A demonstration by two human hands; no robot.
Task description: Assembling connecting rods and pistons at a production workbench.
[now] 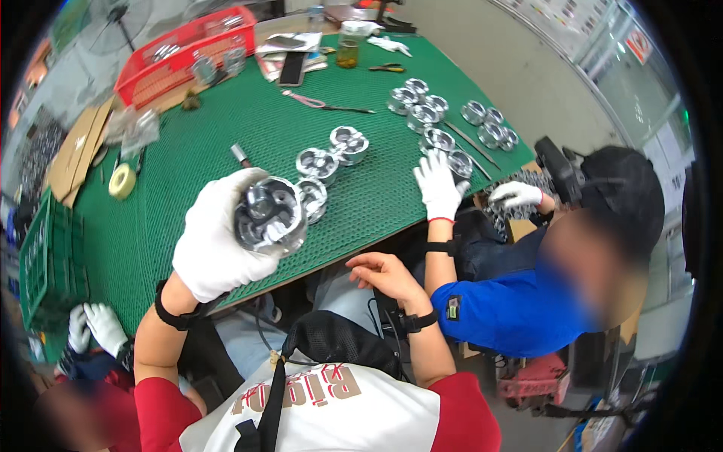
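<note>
My left hand (209, 237), in a white glove, is closed around a shiny metal piston (273, 218) and holds it up above the green mat, its hollow side showing. Bare and empty, my right hand (388, 276) hovers by the table's front edge with its fingers loosely bent and apart. Just beyond the held piston, several more pistons (316, 164) stand on the mat in a short group. A small metal cylinder with a dark end (240, 155) lies behind my left hand.
At right, a co-worker's gloved hand (439, 188) touches pistons (437, 141) beside metal rods (472, 145). Another person's gloved hands (105, 328) are at lower left, near a green crate (53, 260). A red basket (184, 60), phone (292, 69), jar (348, 51), pliers (387, 68) and tape roll (122, 181) lie around.
</note>
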